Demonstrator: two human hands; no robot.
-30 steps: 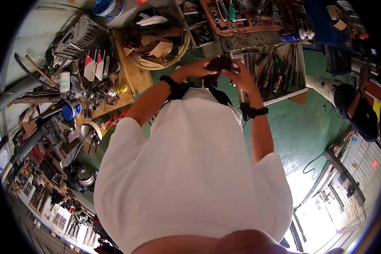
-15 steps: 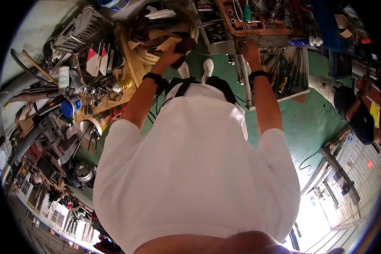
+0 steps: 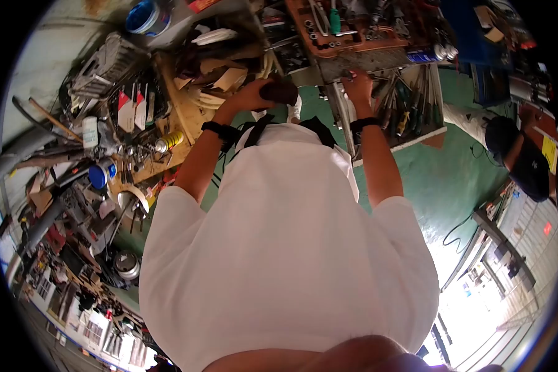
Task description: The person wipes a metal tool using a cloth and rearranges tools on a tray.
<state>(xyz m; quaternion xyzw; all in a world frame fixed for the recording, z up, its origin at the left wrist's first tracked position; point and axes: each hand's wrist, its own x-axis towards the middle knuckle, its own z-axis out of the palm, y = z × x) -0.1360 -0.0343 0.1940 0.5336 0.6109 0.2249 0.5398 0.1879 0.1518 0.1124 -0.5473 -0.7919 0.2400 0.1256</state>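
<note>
My left hand (image 3: 252, 97) is closed around a dark reddish-brown, soft-looking piece (image 3: 280, 92), held out in front of my waist. Its exact kind does not show. My right hand (image 3: 358, 88) is at the near left corner of an open drawer (image 3: 403, 141) filled with screwdrivers (image 3: 403, 118) and other long tools. Its fingers are curled together, with a small dark bit at the tips that I cannot make out. Just beyond that hand runs a grey ledge (image 3: 366, 61) below an orange socket-set case (image 3: 359, 44).
On the left, a wooden bench (image 3: 178, 105) carries a yellow can (image 3: 169, 141), a blue-lidded tub (image 3: 102, 172) and several tools. Behind my left hand lie cardboard scraps (image 3: 230, 79). Another person in dark clothing (image 3: 521, 155) is at the far right. A cable (image 3: 459, 239) lies on the green floor.
My left hand has brought the reddish-brown piece rightward and closer to me. My right hand has drawn back from the ledge, its fingers now curled. The whole view has shifted slightly.
</note>
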